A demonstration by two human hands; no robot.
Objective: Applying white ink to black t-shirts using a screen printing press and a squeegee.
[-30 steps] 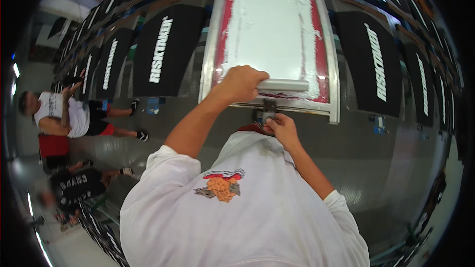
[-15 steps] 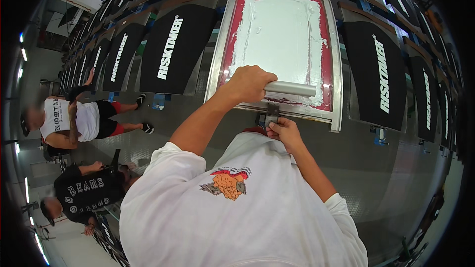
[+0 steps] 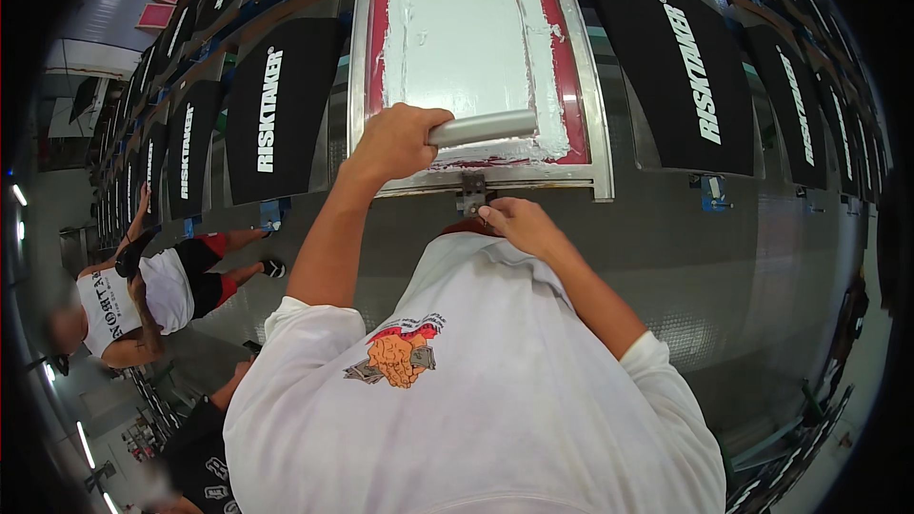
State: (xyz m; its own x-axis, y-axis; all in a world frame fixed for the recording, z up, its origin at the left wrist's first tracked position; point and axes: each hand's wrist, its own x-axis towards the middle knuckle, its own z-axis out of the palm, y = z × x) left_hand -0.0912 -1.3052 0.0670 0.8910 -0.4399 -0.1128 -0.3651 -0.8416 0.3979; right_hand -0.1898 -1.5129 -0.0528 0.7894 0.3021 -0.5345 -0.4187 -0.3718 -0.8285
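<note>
In front of me lies a screen-printing frame (image 3: 576, 48) with metal sides and red mesh edges. White ink (image 3: 462, 38) is spread thickly over its middle. My left hand (image 3: 395, 141) is closed round the left end of a silver squeegee (image 3: 487, 127), which lies across the near part of the inked screen. At the frame's near edge is a dark metal bracket (image 3: 472, 192). My right hand (image 3: 519, 224) has its fingers pinched at the bracket's lower right side; exactly which part they grip is partly hidden.
Black fabric pieces with white lettering lie on boards to the left (image 3: 249, 124) and right (image 3: 666, 76), with more in rows beyond. Blue clamps (image 3: 714, 193) jut from the board ends. A person in a white top (image 3: 152, 290) and another in black (image 3: 205, 438) are at my left.
My view has turned, so the frame and boards sit further left and higher. The left hand still grips the squeegee, and the right hand stays by the bracket.
</note>
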